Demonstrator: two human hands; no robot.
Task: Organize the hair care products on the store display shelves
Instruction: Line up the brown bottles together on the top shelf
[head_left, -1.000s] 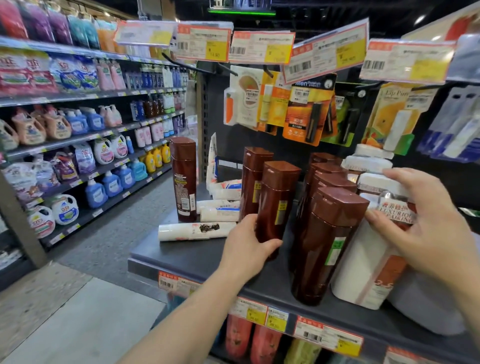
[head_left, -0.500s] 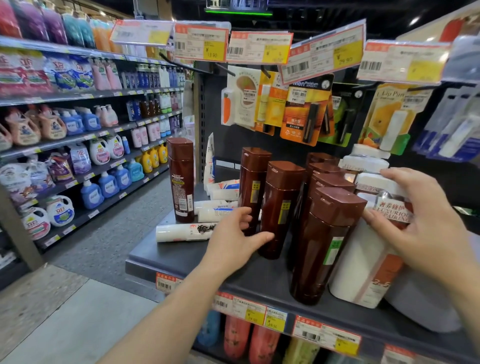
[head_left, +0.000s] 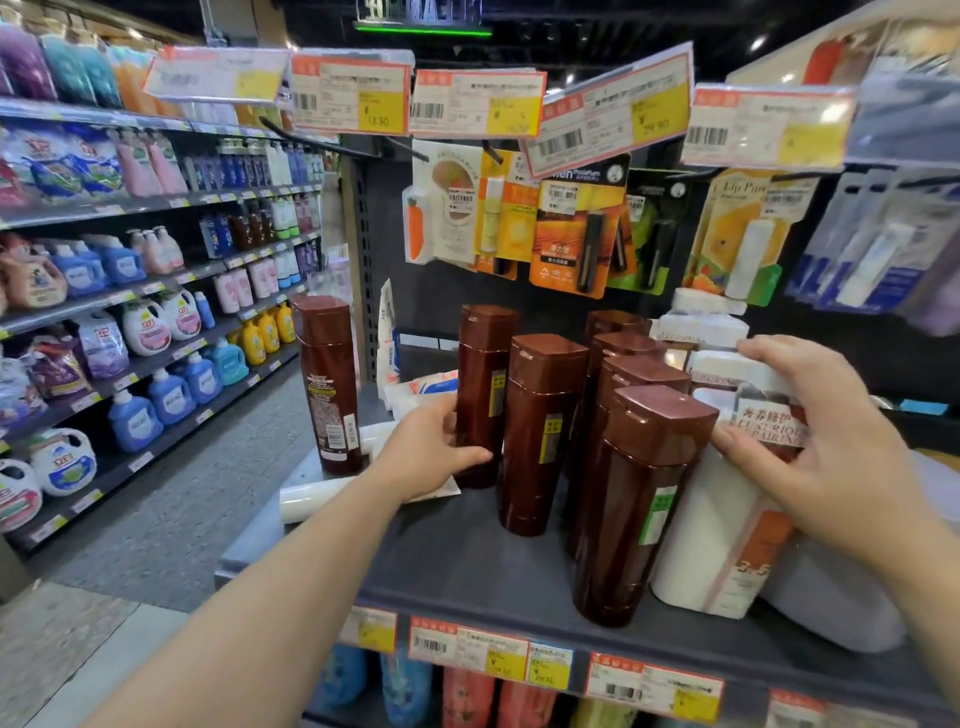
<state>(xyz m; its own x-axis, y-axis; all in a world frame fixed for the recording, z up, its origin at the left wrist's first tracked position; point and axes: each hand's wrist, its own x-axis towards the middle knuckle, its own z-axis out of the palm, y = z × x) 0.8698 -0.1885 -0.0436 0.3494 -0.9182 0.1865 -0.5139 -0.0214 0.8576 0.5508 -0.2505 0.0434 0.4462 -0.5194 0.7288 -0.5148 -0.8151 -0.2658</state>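
Note:
Several tall brown shampoo bottles stand on the dark shelf (head_left: 457, 561). My left hand (head_left: 431, 452) grips the rear brown bottle (head_left: 485, 384) near its base. A second brown bottle (head_left: 537, 431) stands just right of it, and a row of brown bottles (head_left: 639, 499) runs front to back further right. One brown bottle (head_left: 328, 384) stands alone at the shelf's left end. My right hand (head_left: 815, 462) holds the front white bottle (head_left: 727, 530) with curled fingers. White tubes (head_left: 317, 499) lie flat on the shelf, partly hidden by my left hand.
More white bottles (head_left: 701, 322) stand behind the front one. Carded lip balms (head_left: 576, 234) hang above the shelf under price tags (head_left: 353, 93). A detergent aisle (head_left: 130, 312) runs along the left. Red pouches (head_left: 467, 696) sit on the lower shelf.
My left hand has let go of the nearer brown bottle, moved back and left, and taken hold of the rear brown bottle. My right hand stays on the white bottle.

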